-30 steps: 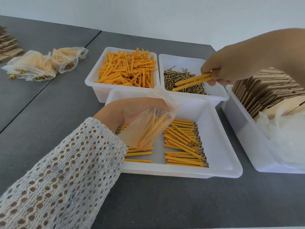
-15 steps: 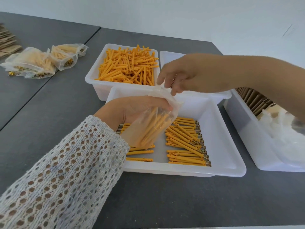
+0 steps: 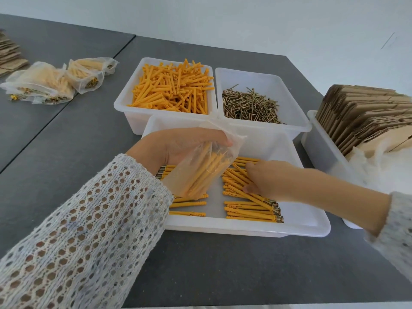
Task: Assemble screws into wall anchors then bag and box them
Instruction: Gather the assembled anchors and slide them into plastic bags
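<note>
My left hand (image 3: 178, 146) grips a clear plastic bag (image 3: 200, 170) partly filled with orange anchors, held over the front white tray (image 3: 245, 228). In that tray lie two groups of assembled orange anchors with screws (image 3: 249, 208). My right hand (image 3: 265, 179) reaches into the right group, its fingers curled around a few of those anchors. Behind stand a white bin of loose orange anchors (image 3: 171, 85) and a white bin of brass screws (image 3: 249, 105).
Several filled bags (image 3: 53, 83) lie at the far left on the dark table (image 3: 66, 152). Flat cardboard pieces (image 3: 9, 56) sit at the left edge. A white bin at the right (image 3: 321, 148) holds folded cardboard boxes (image 3: 367, 114) and empty clear bags (image 3: 383, 168).
My right hand dropped its anchors into the bag, then moved down into the front tray onto the right group of anchors. My left hand kept holding the bag in place.
</note>
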A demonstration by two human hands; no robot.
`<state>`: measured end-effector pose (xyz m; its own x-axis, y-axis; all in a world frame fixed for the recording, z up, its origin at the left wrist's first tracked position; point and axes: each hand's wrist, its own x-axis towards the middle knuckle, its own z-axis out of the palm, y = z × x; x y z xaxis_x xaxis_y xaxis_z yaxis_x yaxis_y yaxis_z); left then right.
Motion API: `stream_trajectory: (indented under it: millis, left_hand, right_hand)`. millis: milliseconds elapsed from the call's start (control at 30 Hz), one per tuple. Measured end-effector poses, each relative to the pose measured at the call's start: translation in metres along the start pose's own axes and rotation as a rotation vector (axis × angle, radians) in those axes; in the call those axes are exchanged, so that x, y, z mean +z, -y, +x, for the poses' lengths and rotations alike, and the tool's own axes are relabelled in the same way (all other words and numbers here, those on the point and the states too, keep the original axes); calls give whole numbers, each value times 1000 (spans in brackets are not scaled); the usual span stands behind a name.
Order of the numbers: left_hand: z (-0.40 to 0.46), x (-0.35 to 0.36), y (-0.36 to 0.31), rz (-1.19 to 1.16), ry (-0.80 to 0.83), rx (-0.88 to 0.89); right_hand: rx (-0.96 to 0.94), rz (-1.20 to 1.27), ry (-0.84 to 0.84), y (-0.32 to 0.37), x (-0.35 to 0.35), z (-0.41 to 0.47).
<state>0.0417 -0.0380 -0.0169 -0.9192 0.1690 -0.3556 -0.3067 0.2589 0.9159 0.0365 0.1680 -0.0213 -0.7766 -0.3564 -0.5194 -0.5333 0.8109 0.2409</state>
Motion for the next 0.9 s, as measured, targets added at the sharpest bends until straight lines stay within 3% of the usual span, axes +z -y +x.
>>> stream_trajectory:
  millis: [167,233,367,533,733,900]
  left_hand:
    - [-6,3,-3,-81,120,29]
    - [-4,3,-2,-96,96,38]
    - [-8,3,-4,-272,242,85]
    - [-8,3,-5,-285,267,97]
    - [-7,3,-4,-282,246,127]
    - [-7,3,-4,-271,225,110]
  right_hand:
    - [-22,44,-23,1,12,1]
    - [-30,32,-26,1,13,0]
    - [-27,56,21,-2,7,-2]
    - [-7,87,-47,-13,-9,-10]
    - [61,257,-213,-60,-77,-38]
    - [5,214,-287,-73,-119,-56]
